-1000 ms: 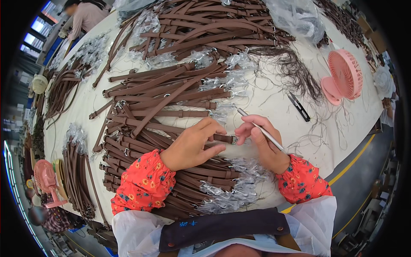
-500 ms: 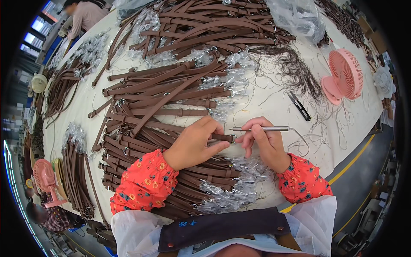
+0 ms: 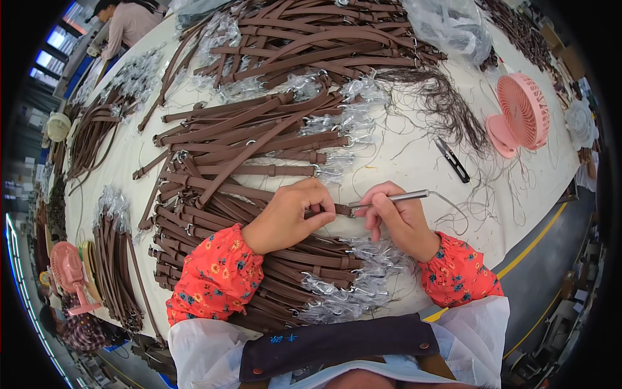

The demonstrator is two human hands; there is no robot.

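My left hand (image 3: 291,217) pinches a brown strap (image 3: 345,209) between thumb and fingers, its end with a metal ring pointing right. In my right hand (image 3: 403,223) is a slim silver pen-like tool (image 3: 414,194) with a thin cord trailing from its back. The tool's fine tip lies at the strap's end; whether it touches cannot be made out. Beneath and around my left hand spreads a pile of brown straps (image 3: 253,170). Many have metal clasps wrapped in clear plastic (image 3: 363,285), lying below my hands.
Thread snips (image 3: 452,161) lie beyond my right hand, beside dark loose threads (image 3: 447,97) and a pink fan (image 3: 518,113). More straps (image 3: 324,32) are heaped at the back. Another pink fan (image 3: 67,266) stands left. A person (image 3: 126,26) sits at the far left.
The tool has tilted, its tip lowering to the strap's end. My left fingers have curled in closer around the strap, which has shifted slightly left.
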